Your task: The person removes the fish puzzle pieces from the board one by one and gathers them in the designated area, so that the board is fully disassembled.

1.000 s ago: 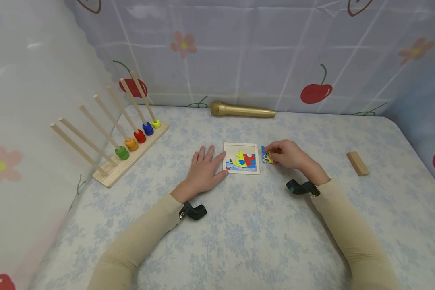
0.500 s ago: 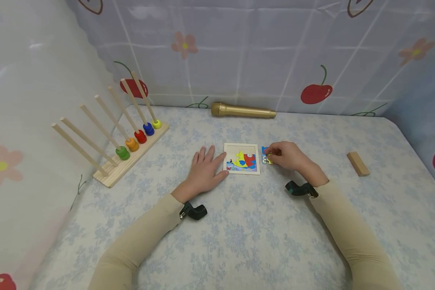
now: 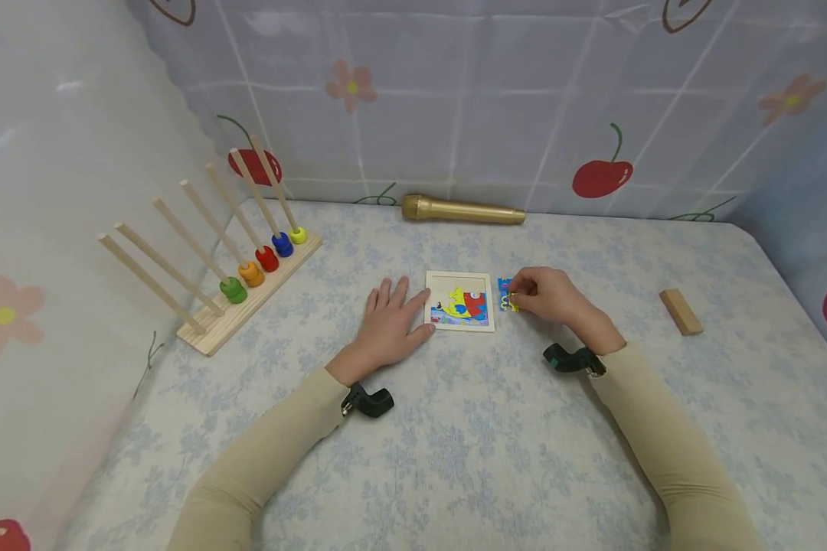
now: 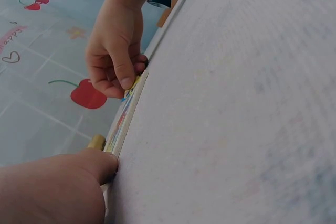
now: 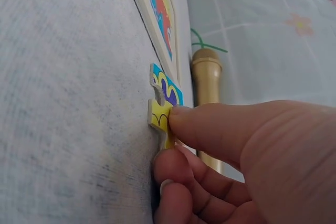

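A square wooden puzzle tray [image 3: 459, 275] lies in the middle of the table, its lower part filled with a colourful picture and its upper part bare wood. My left hand [image 3: 388, 329] lies spread on the tablecloth, thumb and index fingertip at the tray's left edge. Just right of the tray, my right hand [image 3: 547, 295] pinches a blue and yellow jigsaw piece [image 5: 161, 114] between thumb and fingers. In the right wrist view the thumb covers part of this piece, and its notched edge shows. The left wrist view has the right hand [image 4: 118, 51] close over the tray's far end.
A gold toy microphone [image 3: 463, 210] lies along the back of the table. To the left stands a wooden peg rack [image 3: 248, 306] with coloured beads on several of its tall pegs. A small wooden block [image 3: 680, 311] lies at the right. Patterned curtains surround the table.
The right hand's fingers shift slightly on the jigsaw piece, which turns a little and stays beside the tray. The left hand keeps its place.
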`<state>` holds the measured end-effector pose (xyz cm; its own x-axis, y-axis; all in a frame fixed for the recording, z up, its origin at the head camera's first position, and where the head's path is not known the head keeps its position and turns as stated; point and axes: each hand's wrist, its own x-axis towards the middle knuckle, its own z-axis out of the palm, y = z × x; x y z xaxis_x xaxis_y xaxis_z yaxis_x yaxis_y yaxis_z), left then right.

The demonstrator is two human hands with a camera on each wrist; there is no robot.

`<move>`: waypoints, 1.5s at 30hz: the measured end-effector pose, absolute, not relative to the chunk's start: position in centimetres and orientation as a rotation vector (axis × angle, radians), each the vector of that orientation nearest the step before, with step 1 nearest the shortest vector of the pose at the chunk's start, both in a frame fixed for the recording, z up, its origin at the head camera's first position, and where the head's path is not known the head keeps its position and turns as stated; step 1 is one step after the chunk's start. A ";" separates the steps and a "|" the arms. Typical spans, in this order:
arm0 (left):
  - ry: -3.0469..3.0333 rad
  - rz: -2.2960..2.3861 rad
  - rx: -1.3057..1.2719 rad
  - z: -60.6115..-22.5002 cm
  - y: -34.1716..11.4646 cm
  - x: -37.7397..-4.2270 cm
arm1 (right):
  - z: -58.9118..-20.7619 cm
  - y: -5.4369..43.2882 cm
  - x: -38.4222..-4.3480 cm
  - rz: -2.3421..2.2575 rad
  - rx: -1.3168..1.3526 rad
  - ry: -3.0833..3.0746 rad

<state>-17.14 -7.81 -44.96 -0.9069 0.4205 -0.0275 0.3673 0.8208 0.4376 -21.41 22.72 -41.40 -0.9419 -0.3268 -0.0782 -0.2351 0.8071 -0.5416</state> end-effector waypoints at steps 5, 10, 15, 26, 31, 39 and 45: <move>2.889 0.642 0.632 -45.0 -7.8 -17.2 | -41.5 22.7 -21.5 -0.823 -0.422 2.822; 2.892 0.651 0.634 -45.0 -7.8 -17.1 | -41.6 22.6 -21.5 -0.830 -0.423 2.824; 2.884 0.666 0.631 -44.9 -7.8 -17.0 | -41.6 22.6 -21.5 -0.826 -0.423 2.827; 2.876 0.661 0.620 -44.8 -7.8 -17.1 | -41.7 22.7 -21.6 -0.832 -0.440 2.829; 2.875 0.656 0.620 -44.8 -7.8 -17.0 | -41.7 22.7 -21.6 -0.841 -0.441 2.825; 2.873 0.656 0.616 -44.7 -7.8 -17.0 | -41.7 22.7 -21.6 -0.847 -0.438 2.823; 2.871 0.645 0.613 -44.7 -7.7 -17.0 | -41.8 22.8 -21.6 -0.841 -0.440 2.827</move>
